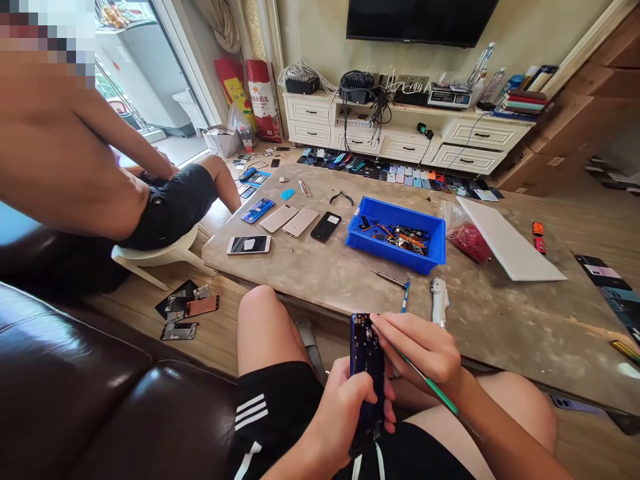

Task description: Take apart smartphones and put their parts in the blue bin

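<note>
My left hand (pixel 343 410) is closed round a dark blue smartphone (pixel 366 357), held upright above my lap. Its back is off, and small inner parts show near the top end. My right hand (pixel 425 350) pinches at the phone's upper right corner, with a thin green-handled tool (pixel 441 395) running back under the palm. The tool's tip is hidden by my fingers. On the table edge just beyond lie a pen-like screwdriver (pixel 390 278), a blue stick (pixel 406 293) and a white-grey handheld device (pixel 439 301).
On the table (pixel 280 280), a blue bin (pixel 400 257) holds small phone parts. Several phones (pixel 326 227), pliers (pixel 342 196), a white board (pixel 515 243) and a bag of red material (pixel 470 241) lie around it. A person (pixel 90 153) sits at the left. Phone parts (pixel 187 307) lie on the floor.
</note>
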Demonstrator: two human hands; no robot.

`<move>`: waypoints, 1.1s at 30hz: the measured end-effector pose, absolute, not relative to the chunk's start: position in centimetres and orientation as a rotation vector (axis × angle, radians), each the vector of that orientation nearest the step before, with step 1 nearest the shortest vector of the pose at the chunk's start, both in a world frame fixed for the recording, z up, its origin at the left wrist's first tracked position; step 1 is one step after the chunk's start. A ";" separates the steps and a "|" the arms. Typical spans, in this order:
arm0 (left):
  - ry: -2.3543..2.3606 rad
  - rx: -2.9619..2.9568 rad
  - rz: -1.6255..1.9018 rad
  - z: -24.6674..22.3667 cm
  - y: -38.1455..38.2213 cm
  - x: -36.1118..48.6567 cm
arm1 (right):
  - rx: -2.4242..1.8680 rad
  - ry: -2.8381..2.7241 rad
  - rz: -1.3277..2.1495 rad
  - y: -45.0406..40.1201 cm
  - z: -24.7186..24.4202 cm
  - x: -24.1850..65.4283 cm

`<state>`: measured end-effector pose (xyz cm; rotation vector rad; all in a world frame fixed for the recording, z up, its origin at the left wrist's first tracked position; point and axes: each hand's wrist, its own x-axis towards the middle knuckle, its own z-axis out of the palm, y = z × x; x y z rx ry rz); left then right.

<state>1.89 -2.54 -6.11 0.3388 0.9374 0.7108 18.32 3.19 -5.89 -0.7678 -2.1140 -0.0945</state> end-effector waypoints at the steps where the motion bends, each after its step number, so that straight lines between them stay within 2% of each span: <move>1: 0.922 0.323 0.716 -6.3 -2.5 1.8 | -0.774 -2.114 -0.088 3.3 -5.9 18.3; 10: 0.913 0.258 0.754 -8.1 -2.9 1.7 | -0.855 -2.113 0.091 3.3 -6.2 18.5; 17: 0.876 0.261 0.713 -8.0 -2.4 1.6 | -0.990 -2.154 0.296 4.4 -4.7 18.7; 27: 0.759 0.052 0.724 -7.8 -1.9 2.6 | -0.927 -2.186 -0.102 2.8 -7.9 18.0; 33: 0.811 0.107 0.739 -8.4 -2.3 2.6 | -0.960 -2.140 -0.141 2.4 -7.9 17.7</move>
